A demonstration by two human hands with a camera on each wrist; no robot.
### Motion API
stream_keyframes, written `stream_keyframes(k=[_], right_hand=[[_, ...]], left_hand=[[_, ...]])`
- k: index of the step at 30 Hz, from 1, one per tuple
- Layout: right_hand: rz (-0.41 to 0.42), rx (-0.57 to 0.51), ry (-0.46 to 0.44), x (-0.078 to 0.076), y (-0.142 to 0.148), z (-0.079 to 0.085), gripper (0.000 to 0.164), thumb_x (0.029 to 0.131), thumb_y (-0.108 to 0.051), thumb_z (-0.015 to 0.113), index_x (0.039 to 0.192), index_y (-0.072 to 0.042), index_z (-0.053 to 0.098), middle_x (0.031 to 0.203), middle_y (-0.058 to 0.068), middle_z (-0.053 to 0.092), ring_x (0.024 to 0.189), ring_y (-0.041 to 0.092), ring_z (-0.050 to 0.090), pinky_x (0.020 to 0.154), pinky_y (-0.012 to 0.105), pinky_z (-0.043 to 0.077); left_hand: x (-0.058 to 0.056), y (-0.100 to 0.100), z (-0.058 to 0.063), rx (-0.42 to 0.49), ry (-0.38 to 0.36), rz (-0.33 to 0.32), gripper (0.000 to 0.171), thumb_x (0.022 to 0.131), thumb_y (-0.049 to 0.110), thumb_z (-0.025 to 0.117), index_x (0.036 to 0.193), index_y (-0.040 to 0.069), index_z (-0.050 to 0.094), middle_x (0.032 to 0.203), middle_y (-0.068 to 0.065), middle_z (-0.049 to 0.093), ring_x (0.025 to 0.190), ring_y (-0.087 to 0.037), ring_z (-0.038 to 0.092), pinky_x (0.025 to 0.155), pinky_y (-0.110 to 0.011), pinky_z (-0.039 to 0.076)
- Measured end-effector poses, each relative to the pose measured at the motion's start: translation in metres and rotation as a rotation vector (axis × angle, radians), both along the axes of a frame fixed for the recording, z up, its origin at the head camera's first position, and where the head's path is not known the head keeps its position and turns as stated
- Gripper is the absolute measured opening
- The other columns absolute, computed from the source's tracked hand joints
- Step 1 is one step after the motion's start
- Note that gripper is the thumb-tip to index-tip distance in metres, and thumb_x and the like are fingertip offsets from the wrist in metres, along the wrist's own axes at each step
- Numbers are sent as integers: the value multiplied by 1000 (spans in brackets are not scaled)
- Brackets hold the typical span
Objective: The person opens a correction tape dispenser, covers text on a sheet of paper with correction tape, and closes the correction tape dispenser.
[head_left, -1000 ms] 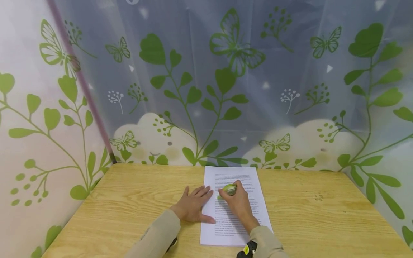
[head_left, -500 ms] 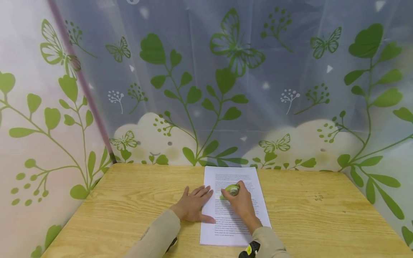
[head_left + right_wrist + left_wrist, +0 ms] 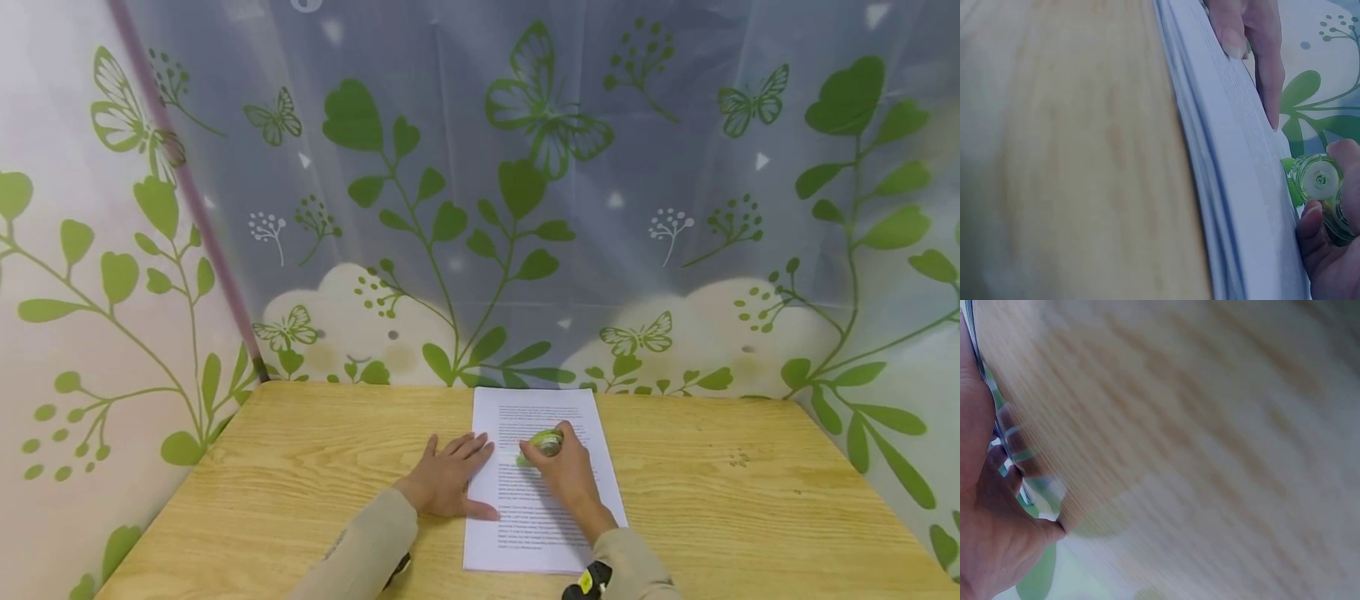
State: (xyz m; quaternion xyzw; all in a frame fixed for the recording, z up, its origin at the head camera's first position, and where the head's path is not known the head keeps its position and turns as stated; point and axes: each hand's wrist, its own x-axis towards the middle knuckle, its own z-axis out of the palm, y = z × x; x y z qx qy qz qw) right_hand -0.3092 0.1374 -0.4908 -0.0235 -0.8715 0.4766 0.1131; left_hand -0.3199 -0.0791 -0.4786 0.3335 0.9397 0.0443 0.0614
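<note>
A stack of printed paper (image 3: 486,533) lies on the wooden table, its top sheet covered with lines of text. My left hand (image 3: 452,479) rests spread on the stack's left edge, with fingers straight and thumb out to the side. In my right hand (image 3: 572,475) is a green, see-through correction tape (image 3: 545,444), pinched between thumb and fingers. Its tip meets the sheet near a white gap between text blocks. From the right wrist view, the round reel inside the correction tape (image 3: 1320,180) shows. The left wrist view catches my left hand (image 3: 997,519) at the table's edge.
The light wooden table (image 3: 330,450) extends on both sides of the paper. Behind it hangs a curtain (image 3: 450,208) printed with green leaves and butterflies, close to the table's back edge.
My right hand has slid a little to the right across the sheet, carrying the correction tape along the text. The left hand has stayed in place.
</note>
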Motion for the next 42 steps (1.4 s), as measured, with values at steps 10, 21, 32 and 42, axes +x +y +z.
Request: stream_keyframes(k=[10, 21, 32, 42], right_hand=[[-2, 11, -19, -1, 8, -1, 45, 83, -36, 74, 100, -5, 47, 82, 5, 59, 68, 15, 55, 61, 30, 46], [-16, 21, -23, 1, 14, -3, 45, 83, -38, 74, 96, -7, 45, 79, 4, 58, 66, 15, 53, 58, 30, 44], [-3, 2, -22, 3, 23, 0, 45, 84, -36, 74, 99, -5, 46, 81, 7, 58, 65, 16, 53, 56, 30, 45], [-4, -15, -43, 5, 28, -1, 42, 84, -35, 74, 97, -6, 46, 80, 6, 58, 62, 15, 53, 54, 28, 44]], left_hand=[[1, 1, 2, 5, 3, 3, 101, 78, 77, 50, 152, 14, 26, 157, -5, 20, 143, -26, 17, 104, -67, 13], [0, 0, -1, 13, 5, -7, 102, 78, 78, 49, 152, 13, 25, 157, -6, 19, 143, -28, 17, 103, -68, 12], [3, 0, 1, 8, 1, 2, 101, 78, 77, 49, 152, 13, 25, 157, -5, 20, 143, -27, 17, 103, -68, 13], [1, 1, 1, 7, 4, 0, 101, 78, 78, 49, 152, 13, 25, 157, -5, 20, 143, -27, 17, 104, -67, 13]])
